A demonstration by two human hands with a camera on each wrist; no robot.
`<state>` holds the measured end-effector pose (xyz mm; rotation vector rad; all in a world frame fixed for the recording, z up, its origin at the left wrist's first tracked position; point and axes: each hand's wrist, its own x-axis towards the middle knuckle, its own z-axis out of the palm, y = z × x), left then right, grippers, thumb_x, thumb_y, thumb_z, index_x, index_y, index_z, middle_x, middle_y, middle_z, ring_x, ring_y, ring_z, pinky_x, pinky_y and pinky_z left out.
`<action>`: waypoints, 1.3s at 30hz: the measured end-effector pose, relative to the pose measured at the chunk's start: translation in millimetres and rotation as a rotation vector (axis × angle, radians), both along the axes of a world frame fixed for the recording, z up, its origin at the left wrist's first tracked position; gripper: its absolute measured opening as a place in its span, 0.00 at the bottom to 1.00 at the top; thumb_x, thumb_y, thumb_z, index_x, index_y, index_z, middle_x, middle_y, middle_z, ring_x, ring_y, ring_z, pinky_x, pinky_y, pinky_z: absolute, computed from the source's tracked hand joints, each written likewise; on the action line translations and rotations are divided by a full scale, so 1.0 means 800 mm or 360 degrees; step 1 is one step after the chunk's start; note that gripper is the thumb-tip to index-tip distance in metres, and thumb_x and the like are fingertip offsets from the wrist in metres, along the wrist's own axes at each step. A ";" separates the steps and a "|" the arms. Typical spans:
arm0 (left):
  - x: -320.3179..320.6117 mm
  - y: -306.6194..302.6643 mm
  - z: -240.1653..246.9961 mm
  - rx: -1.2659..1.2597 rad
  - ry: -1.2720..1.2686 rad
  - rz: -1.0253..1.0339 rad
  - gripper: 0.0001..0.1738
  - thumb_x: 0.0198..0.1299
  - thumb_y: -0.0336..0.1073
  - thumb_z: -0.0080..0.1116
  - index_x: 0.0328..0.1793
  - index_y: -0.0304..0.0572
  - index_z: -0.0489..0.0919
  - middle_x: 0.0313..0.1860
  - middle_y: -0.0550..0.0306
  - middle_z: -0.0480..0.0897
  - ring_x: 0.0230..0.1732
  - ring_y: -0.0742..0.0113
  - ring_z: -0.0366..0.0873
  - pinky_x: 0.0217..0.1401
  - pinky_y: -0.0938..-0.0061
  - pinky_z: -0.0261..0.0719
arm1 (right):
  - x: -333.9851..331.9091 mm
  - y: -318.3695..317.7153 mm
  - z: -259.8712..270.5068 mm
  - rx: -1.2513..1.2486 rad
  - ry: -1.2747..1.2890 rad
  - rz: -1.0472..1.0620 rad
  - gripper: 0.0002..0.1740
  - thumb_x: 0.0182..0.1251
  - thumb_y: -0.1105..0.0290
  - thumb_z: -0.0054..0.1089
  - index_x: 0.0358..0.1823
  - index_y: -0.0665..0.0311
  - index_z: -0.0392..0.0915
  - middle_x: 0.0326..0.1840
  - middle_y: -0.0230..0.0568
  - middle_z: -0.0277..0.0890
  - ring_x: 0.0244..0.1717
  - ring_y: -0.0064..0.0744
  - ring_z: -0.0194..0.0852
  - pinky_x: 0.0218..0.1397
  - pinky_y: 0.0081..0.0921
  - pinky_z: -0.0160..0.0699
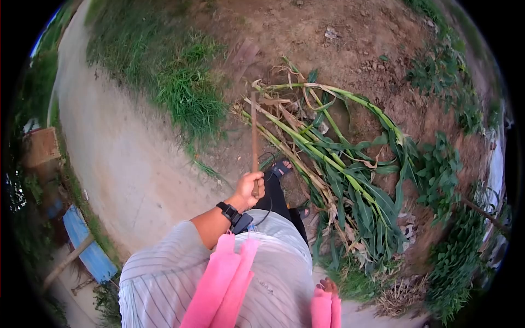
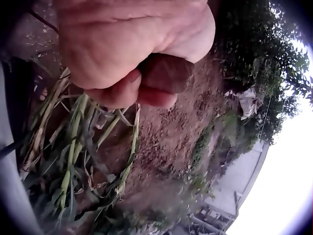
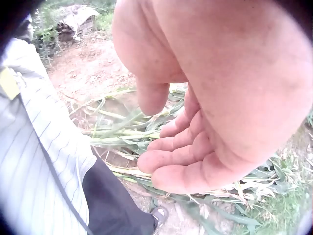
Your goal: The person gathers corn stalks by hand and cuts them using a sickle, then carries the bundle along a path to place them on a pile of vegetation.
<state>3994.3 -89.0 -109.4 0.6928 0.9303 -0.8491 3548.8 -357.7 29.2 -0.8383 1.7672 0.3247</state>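
Note:
My left hand [image 1: 249,188] grips a slim wooden stick [image 1: 254,128] near its lower end. The stick points away from me, and its far tip overlaps the butt ends of the stalks in the head view. From the left wrist, the fingers [image 2: 115,93] curl around the stick's blunt dark end [image 2: 168,73]. Green cornstalks [image 1: 333,156] with long leaves lie in a heap on the ground ahead and to the right. My right hand [image 3: 195,142] hangs with loosely bent fingers and holds nothing; only its fingertips show in the head view, by a pink strip.
A pale paved path [image 1: 126,164] runs along the left, with a grass clump [image 1: 191,98] beside it. Bare brown soil [image 1: 361,49] spreads beyond the stalks. Leafy plants [image 1: 440,164] stand at right. Pink strips [image 1: 221,279] hang before my shirt. A sandalled foot [image 1: 281,168] is near the stalks.

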 end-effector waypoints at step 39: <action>0.000 0.108 -0.029 0.0168 0.0235 -0.0467 0.20 0.64 0.35 0.53 0.18 0.56 0.62 0.13 0.70 0.57 0.10 0.75 0.50 0.16 0.73 0.47 | -0.012 0.072 0.000 -0.0020 0.0086 0.0071 0.22 0.74 0.66 0.54 0.64 0.72 0.71 0.47 0.50 0.82 0.33 0.34 0.82 0.32 0.26 0.82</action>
